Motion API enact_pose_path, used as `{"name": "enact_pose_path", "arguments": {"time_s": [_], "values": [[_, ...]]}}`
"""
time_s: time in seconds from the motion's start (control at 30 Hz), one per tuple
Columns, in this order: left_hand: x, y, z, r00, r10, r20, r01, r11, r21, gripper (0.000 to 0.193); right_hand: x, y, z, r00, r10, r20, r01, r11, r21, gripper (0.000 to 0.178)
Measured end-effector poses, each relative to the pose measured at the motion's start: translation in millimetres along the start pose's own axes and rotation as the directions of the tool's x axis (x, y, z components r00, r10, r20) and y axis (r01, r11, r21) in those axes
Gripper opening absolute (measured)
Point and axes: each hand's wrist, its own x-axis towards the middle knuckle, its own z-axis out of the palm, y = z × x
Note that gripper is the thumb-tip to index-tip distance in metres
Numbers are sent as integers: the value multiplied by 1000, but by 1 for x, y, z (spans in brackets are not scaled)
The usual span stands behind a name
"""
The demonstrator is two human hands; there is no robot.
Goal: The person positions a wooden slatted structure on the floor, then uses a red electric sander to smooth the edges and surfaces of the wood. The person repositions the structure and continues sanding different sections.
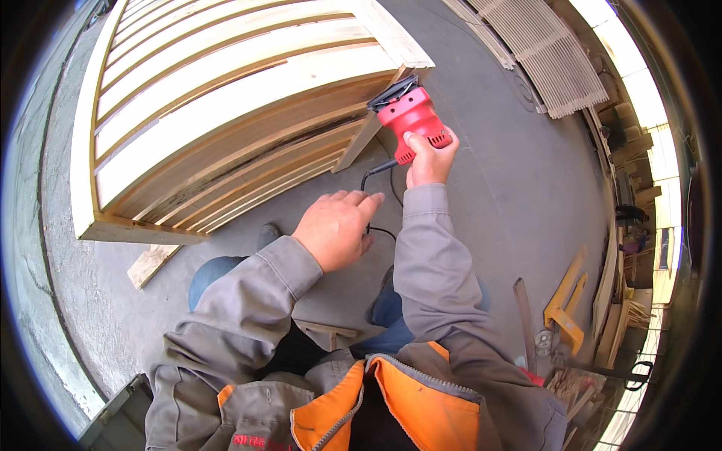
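Observation:
My right hand [430,159] grips a red electric sander [410,120] by its body, the thumb lying along the near side. Its dark sanding pad [392,92] is against or very close to the corner post of a slatted wooden frame [248,79]; actual contact cannot be made out. From the sander's lower end a black power cord [378,167] runs down behind my left hand [337,229]. That hand hovers in front of the frame's near side, thumb and forefinger apart, with nothing visibly held. Its other fingertips are partly hidden.
A short board [153,264] lies on the floor under the frame's near left corner. At right are a yellow angled tool [565,312], a narrow bar [524,319] and wood scraps [575,391]. Ribbed panels [538,49] lie at the far right.

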Motion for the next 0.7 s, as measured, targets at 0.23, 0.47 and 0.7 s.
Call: {"name": "enact_pose_path", "arguments": {"time_s": [0.23, 0.47, 0.7], "values": [[76, -5, 7, 913, -144, -381, -5, 932, -363, 79, -5, -47, 16, 982, -187, 23, 188, 963, -193, 75], [112, -12, 21, 948, -314, 55, 108, 155, -982, 56, -11, -15, 8, 995, -90, -39, 78, 966, -247, 79], [120, -36, 60, 857, -485, 171, 311, 225, -923, 59, -10, 81, -23, 995, 50, -85, -74, 948, -309, 88]]}}
